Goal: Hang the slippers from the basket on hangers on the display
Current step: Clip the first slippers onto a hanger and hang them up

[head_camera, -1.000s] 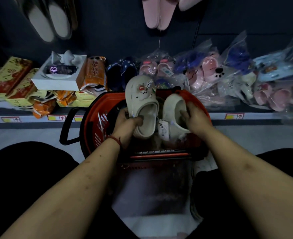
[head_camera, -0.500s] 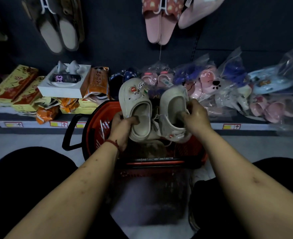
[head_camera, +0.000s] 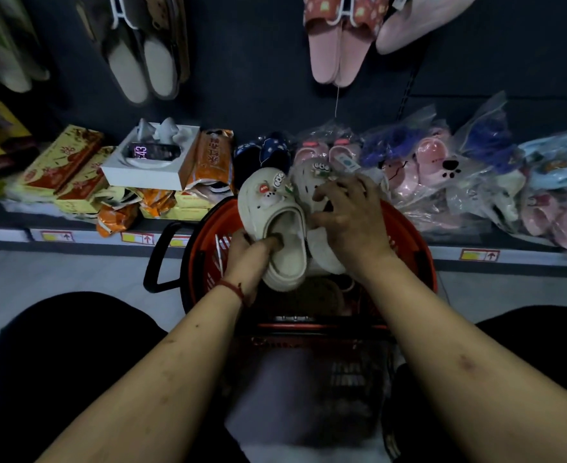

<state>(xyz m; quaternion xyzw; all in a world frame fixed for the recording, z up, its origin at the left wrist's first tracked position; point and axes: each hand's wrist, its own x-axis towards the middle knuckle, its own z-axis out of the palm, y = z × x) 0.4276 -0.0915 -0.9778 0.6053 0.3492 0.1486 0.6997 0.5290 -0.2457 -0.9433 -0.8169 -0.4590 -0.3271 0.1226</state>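
The basket (head_camera: 202,235) stands on the floor (head_camera: 75,272) straight ahead of me, its far rim against the shelf (head_camera: 8,233) edge. Over the basket I hold two slippers side by side, touching. The left slipper (head_camera: 275,212) is in my left hand (head_camera: 248,259), thumb inside its opening. The right slipper (head_camera: 322,248) sits just right of it and partly behind, under my right hand (head_camera: 345,215), whose fingers curl over its toe. On the shelf, packets (head_camera: 61,162) lie at the left, with a box (head_camera: 141,177) on them and a phone (head_camera: 153,151) in the box. Bagged slippers (head_camera: 435,168) lie at the right. Above the shelf two pairs hang on the wall, the left pair (head_camera: 141,68) and the right pair (head_camera: 338,51).
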